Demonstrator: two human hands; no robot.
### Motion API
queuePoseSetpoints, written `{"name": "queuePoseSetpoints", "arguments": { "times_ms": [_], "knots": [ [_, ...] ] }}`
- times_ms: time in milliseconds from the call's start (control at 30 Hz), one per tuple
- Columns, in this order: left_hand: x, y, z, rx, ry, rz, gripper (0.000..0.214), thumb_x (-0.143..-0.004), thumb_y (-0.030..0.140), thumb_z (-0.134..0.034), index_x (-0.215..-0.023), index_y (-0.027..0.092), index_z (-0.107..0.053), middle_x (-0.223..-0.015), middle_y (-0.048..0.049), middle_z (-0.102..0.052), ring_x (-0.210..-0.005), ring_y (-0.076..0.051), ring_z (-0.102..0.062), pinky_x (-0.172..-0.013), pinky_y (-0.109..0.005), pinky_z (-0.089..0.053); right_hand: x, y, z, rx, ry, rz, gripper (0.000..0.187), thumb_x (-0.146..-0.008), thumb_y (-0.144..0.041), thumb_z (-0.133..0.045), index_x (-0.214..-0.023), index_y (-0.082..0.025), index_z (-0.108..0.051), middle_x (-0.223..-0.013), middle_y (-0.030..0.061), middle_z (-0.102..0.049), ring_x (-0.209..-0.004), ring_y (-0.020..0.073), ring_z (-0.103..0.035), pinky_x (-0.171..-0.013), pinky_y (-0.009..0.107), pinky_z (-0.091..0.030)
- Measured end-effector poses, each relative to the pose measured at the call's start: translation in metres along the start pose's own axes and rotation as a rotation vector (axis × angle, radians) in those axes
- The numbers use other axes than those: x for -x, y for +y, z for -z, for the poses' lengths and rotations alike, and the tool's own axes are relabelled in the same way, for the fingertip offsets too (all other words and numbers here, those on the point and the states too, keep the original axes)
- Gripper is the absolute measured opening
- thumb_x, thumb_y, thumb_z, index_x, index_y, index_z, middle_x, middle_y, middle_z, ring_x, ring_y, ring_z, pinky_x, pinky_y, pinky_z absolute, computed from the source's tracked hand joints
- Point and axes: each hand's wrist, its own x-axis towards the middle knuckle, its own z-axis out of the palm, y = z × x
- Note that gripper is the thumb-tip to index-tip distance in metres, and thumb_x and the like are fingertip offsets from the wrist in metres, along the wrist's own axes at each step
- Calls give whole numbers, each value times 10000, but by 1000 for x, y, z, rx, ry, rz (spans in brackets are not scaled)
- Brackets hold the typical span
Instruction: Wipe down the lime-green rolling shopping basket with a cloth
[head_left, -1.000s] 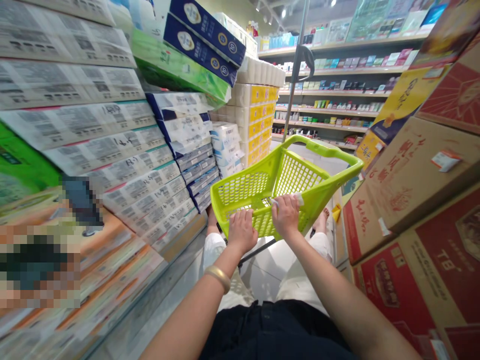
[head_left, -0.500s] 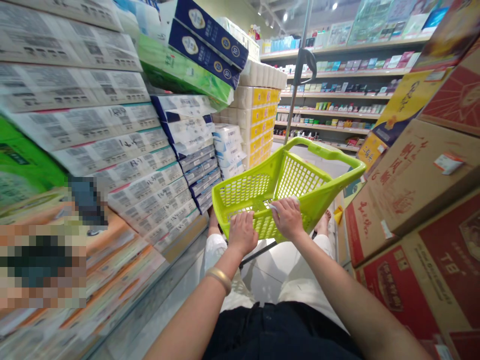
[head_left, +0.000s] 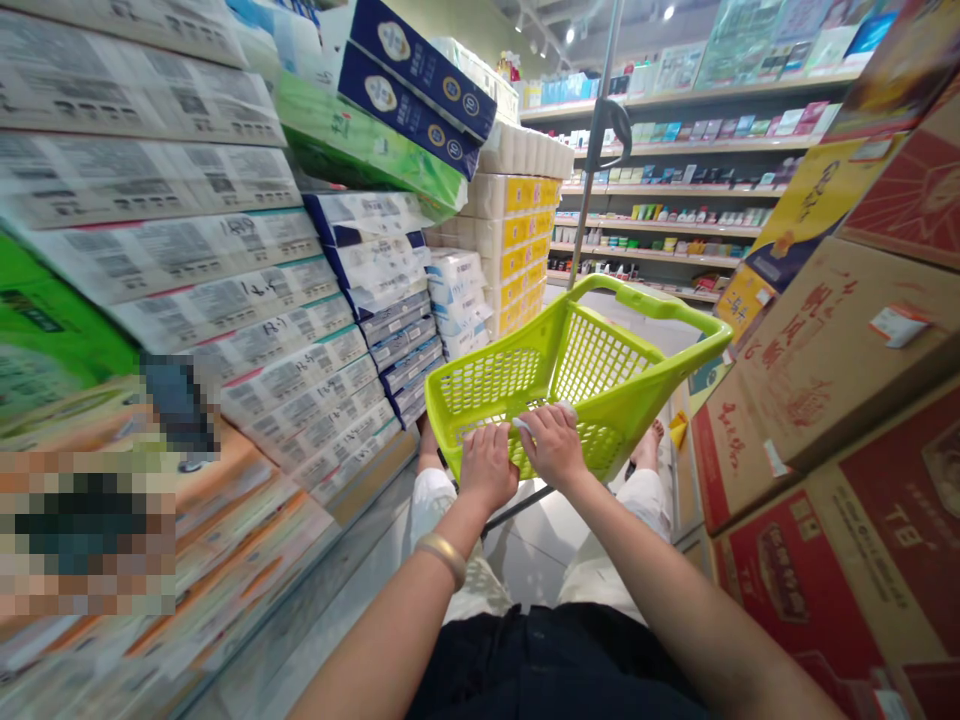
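A lime-green plastic shopping basket (head_left: pixel 637 375) with perforated walls stands between my legs. My left hand (head_left: pixel 487 465) is closed over the basket's near rim, its fingers curled to the inner side. Close to its right, my right hand (head_left: pixel 553 445) is closed on a small white cloth (head_left: pixel 519 424), pressed against the same rim. Bits of the cloth show at the thumb and beyond the fingers; whether it is cloth or tissue I cannot tell. Inside the basket, the bare lattice floor shows. A raised handle arches at the far right end.
Stacked tissue packs (head_left: pixel 202 180) rise on my left, with blue packs (head_left: pixel 420 80) leaning out on top. Cardboard cartons (head_left: pixel 847 340) line the right side. An upright metal pole (head_left: pixel 592 150) stands beyond the basket, before shelves of small goods (head_left: pixel 705 215). Pixelated patches cover part of the left.
My right hand has slid left along the rim with the white cloth, now close beside my left hand. The left hand keeps its place on the basket.
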Motion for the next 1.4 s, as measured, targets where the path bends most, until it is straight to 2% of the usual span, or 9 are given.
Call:
{"name": "queuePoseSetpoints", "arguments": {
  "times_ms": [233, 367, 567, 700, 867, 967, 1100, 1267, 1400],
  "knots": [
    [-2, 4, -3, 0, 31, -1, 570, -706, 229, -566, -1257, 132, -456, -1099, -121, -577, -1050, -280, -497, -953, -417, -351, -5, 38, 14, 112, 72, -131, 161, -920, -258, -478, -897, -219, -633, -879, 51, -635, -952, 224, -499, -1020, 379, -278],
    [-3, 6, -4, -5, 41, 5, 558, -711, 231, -560, -1251, 127, -460, -1095, -123, -579, -1052, -282, -499, -952, -421, -353, -4, 12, 0, 41, 124, -210, 164, -916, -244, -461, -883, -214, -619, -889, 55, -622, -964, 225, -495, -1060, 395, -251],
    [-1, 2, -3, -18, 45, -9, 536, -714, 225, -552, -1238, 142, -473, -1081, -115, -580, -1044, -275, -504, -945, -409, -358, -1, -12, -7, -40, 21, -34, 161, -922, -259, -477, -978, -220, -622, -943, 53, -636, -997, 216, -498, -1042, 361, -274],
    [1, 0, -3, -18, 55, -13, 556, -706, 214, -555, -1250, 144, -464, -1074, -114, -581, -1041, -275, -501, -940, -409, -356, -3, 17, 8, 30, -1, 3, 168, -930, -271, -471, -955, -228, -631, -906, 44, -640, -956, 209, -509, -1026, 360, -278],
    [1, 2, -5, -8, 70, -12, 566, -705, 216, -559, -1257, 142, -464, -1082, -115, -587, -1029, -274, -504, -937, -408, -355, -4, 68, 27, 161, 75, -110, 164, -920, -271, -477, -927, -228, -635, -936, 57, -637, -1013, 231, -500, -1073, 394, -256],
    [1, 4, -5, -6, 77, -4, 565, -702, 214, -563, -1254, 143, -469, -1088, -113, -587, -1031, -274, -504, -944, -407, -352, -5, 82, 29, 191, 132, -207, 161, -909, -260, -477, -913, -220, -633, -988, 77, -630, -1083, 248, -484, -1091, 410, -253],
    [0, 5, -6, -6, 81, 3, 558, -700, 216, -568, -1246, 154, -472, -1074, -111, -588, -1028, -276, -505, -931, -409, -358, -4, 57, 13, 132, 188, -297, 186, -917, -257, -445, -896, -213, -625, -978, 91, -617, -1117, 268, -463, -1095, 459, -239],
    [1, 3, -6, -12, 81, -3, 552, -690, 214, -570, -1229, 158, -466, -1067, -108, -583, -1031, -277, -498, -912, -418, -370, 3, 4, -8, -14, 92, -174, 176, -927, -250, -443, -952, -217, -614, -984, 67, -622, -1085, 237, -475, -1111, 431, -227],
    [3, 1, -3, -17, 82, -13, 548, -694, 203, -557, -1230, 141, -462, -1063, -109, -579, -1030, -273, -493, -925, -419, -363, 4, 6, -1, -16, 47, -77, 178, -932, -259, -450, -983, -229, -617, -972, 53, -629, -1065, 221, -487, -1099, 396, -251]
  ]
}}
